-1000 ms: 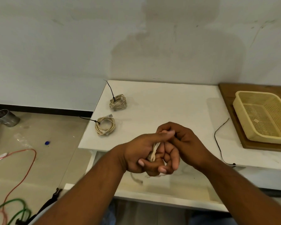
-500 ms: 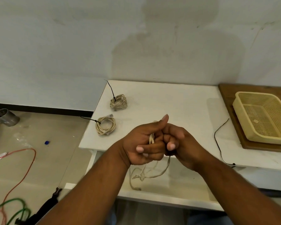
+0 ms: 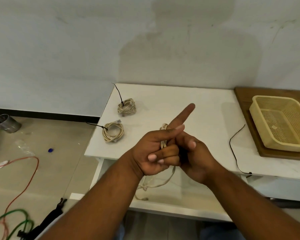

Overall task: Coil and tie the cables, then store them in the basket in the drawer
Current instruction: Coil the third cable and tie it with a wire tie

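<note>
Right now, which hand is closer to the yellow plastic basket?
The right hand. It sits nearer the yellow plastic basket, though well apart from it. The left hand is on the far side of the right one, gripping the beige cable.

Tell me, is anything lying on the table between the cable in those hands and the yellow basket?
Only a loose black tie, lying flat on the white table between the cable, gripped in the left hand, and the basket. It is thin and blocks nothing.
</note>
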